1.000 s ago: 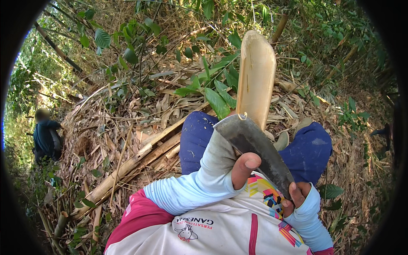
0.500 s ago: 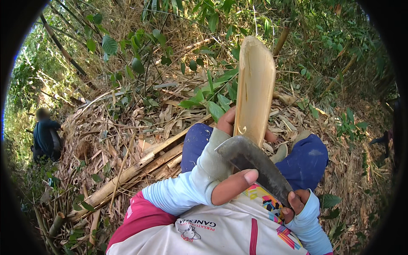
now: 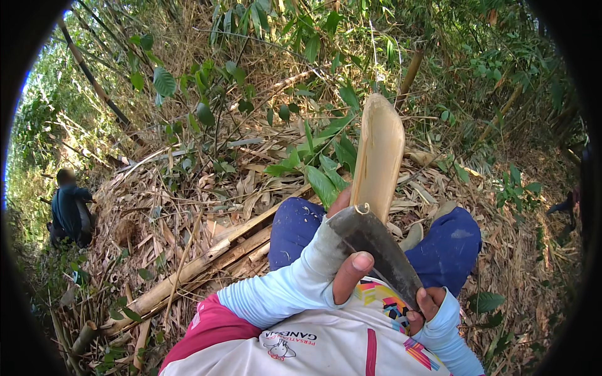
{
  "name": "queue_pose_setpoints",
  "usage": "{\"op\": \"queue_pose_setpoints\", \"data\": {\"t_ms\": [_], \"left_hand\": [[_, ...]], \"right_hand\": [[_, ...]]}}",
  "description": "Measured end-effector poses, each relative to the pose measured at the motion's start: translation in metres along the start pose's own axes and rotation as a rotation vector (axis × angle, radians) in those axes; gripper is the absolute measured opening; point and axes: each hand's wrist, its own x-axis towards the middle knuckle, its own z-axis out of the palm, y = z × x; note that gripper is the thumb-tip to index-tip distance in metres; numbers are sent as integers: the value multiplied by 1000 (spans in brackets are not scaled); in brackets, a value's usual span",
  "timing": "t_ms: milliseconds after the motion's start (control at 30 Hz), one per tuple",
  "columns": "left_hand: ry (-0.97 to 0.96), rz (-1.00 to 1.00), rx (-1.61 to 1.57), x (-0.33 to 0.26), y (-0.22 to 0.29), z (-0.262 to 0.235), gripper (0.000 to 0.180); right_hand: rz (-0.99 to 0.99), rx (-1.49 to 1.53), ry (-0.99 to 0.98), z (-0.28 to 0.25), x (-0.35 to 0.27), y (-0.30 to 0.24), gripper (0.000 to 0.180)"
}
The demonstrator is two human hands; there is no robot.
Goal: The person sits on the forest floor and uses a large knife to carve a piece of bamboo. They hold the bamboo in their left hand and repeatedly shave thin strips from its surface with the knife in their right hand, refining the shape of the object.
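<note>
A split length of bamboo (image 3: 378,150) points up and away in front of me, its pale hollow face toward me. My left hand (image 3: 342,263) wraps round its lower part; some fingers are behind it, and the thumb sticks out on the near side. Across the bamboo's lower part lies the dark, broad blade of a machete (image 3: 379,244), slanting down to the right. A thin curled shaving (image 3: 362,208) stands at the blade's upper end. My right hand (image 3: 429,307) is closed at the machete's lower end; the handle is mostly hidden.
Long split bamboo poles (image 3: 182,276) lie on the dry leaf litter (image 3: 175,207) to the left. Leafy green stems (image 3: 326,175) grow just ahead. A person in dark clothes (image 3: 70,210) is at the far left. My bent knees (image 3: 445,247) flank the bamboo.
The bamboo's far end has come down and nearer to me. The machete's upper end has shifted slightly right against it, and the shaving now curls at the blade.
</note>
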Motion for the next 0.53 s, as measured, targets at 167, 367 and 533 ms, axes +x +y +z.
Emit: {"op": "queue_pose_setpoints", "data": {"t_ms": [167,367,533], "left_hand": [[-149,45,59,-1,2,-5,76],[-22,162,26,-6,-11,6,59],[-3,120,-12,-7,-10,9,59]], "right_hand": [[37,19,25,7,-4,1,66],[26,38,44,15,0,1,66],[21,43,37,17,1,3,65]]}}
